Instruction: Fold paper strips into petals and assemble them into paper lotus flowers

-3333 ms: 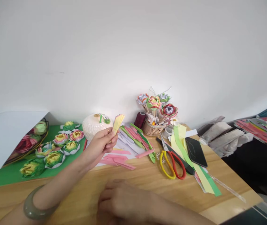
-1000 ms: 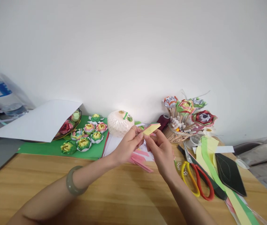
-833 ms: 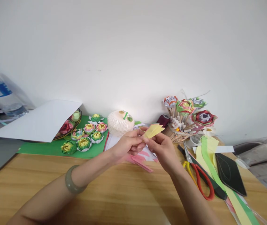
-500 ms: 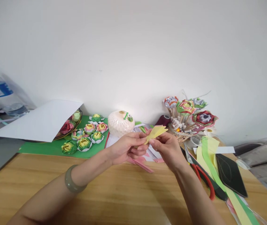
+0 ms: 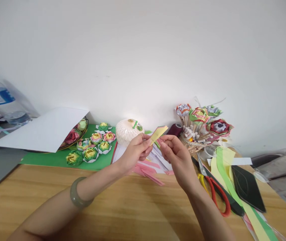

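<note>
My left hand point(image 5: 139, 150), with a grey-green bangle on its wrist, pinches folded yellow paper point(image 5: 158, 134) between thumb and fingers. The paper stands tilted up to the right, its layers stacked narrow. Just right of it, my right hand point(image 5: 176, 152) has thumb and forefinger pressed together close to the paper's lower part. What those fingertips grip is too small to make out. Beneath both hands lie pink folded paper strips point(image 5: 149, 170) and white paper pieces point(image 5: 155, 155).
Several paper lotus flowers point(image 5: 90, 153) sit on a green sheet point(image 5: 44, 160), beside a white textured ornament point(image 5: 125, 132). Paper flowers on sticks point(image 5: 199, 114) stand in a basket by a dark thread spool point(image 5: 175, 129). Red-handled scissors point(image 5: 217, 192), paper strips and a black tablet point(image 5: 248, 187) lie right.
The yellow paper has turned from fanned and lying rightward to narrower and more upright. My right fingers have moved off its upper part to just below right; the left hand keeps hold.
</note>
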